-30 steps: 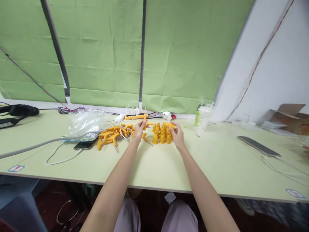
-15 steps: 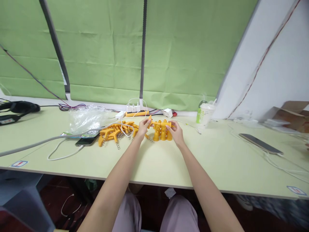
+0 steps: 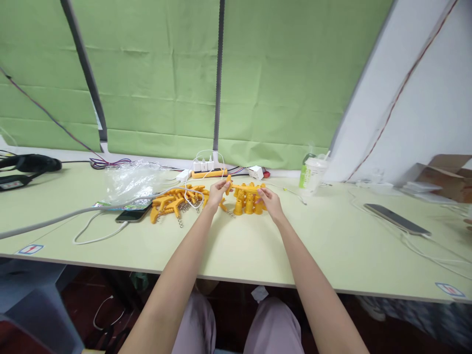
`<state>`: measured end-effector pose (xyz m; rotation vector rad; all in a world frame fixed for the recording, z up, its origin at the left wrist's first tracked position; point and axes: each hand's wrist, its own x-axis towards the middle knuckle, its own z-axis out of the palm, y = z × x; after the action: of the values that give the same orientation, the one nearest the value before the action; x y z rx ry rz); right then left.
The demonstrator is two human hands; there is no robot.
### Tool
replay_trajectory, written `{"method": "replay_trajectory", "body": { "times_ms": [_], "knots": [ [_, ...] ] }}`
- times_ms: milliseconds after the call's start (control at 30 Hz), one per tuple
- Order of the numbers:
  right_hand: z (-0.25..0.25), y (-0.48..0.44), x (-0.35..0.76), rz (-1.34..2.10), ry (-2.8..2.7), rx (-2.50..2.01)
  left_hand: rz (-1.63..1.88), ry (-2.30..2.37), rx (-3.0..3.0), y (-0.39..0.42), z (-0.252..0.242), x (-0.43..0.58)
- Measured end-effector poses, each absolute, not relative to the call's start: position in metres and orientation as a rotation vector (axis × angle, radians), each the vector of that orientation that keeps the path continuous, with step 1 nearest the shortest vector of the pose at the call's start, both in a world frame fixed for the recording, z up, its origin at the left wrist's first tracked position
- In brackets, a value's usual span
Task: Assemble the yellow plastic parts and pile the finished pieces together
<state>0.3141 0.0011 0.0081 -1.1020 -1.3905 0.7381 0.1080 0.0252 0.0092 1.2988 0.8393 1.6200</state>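
Between my hands a yellow corkscrew (image 3: 243,188) lies roughly level, just above a cluster of yellow pieces. My left hand (image 3: 217,192) is closed on its crosswise handle at the left end. At the right end, the fingers of my right hand (image 3: 270,200) pinch the yellow shaft; whether a separate sleeve covers the screw there I cannot tell. Several yellow hollow sleeves (image 3: 249,203) stand upright on the table under and beside my right hand. Left of my left hand is a heap of yellow corkscrews (image 3: 173,202) with T-shaped handles and metal spirals.
A power strip (image 3: 209,173) with white plugs sits behind the heap. Left lie a clear plastic bag (image 3: 132,182), a cabled phone (image 3: 133,215) and black headphones (image 3: 31,164). Right are a drink cup (image 3: 314,174), another phone (image 3: 397,219) and a cardboard box (image 3: 448,176). Cables cross the table (image 3: 332,255).
My left hand has shifted slightly left. My right fingers now cover the right end of the held piece, which showed before. The heap and standing sleeves look the same.
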Motion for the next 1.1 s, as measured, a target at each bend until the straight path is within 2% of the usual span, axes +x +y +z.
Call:
{"method": "replay_trajectory", "body": {
  "times_ms": [100, 333, 633, 867, 1100],
  "knots": [
    [0.0081, -0.0002, 0.3155, 0.678, -1.455, -1.117, 1.638, 0.838, 1.297, 0.0248, 0.0095, 0.1076],
    [0.0091, -0.0034, 0.3122, 0.810, -1.555, -0.945, 1.688, 0.829, 1.229, 0.0260, 0.0084, 0.1028],
    [0.0055, -0.0045, 0.3213, 0.519, -1.585, -1.297, 1.637, 0.850, 1.234, 0.0231, 0.0098, 0.1060],
    [0.0117, -0.0074, 0.3126, 0.638, -1.616, -1.011, 1.682, 0.904, 1.181, 0.0221, 0.0086, 0.0983],
    [0.0092, -0.0044, 0.3174, 0.534, -1.539, -1.202, 1.636, 0.800, 1.221, 0.0172, 0.0143, 0.1050]
  ]
}}
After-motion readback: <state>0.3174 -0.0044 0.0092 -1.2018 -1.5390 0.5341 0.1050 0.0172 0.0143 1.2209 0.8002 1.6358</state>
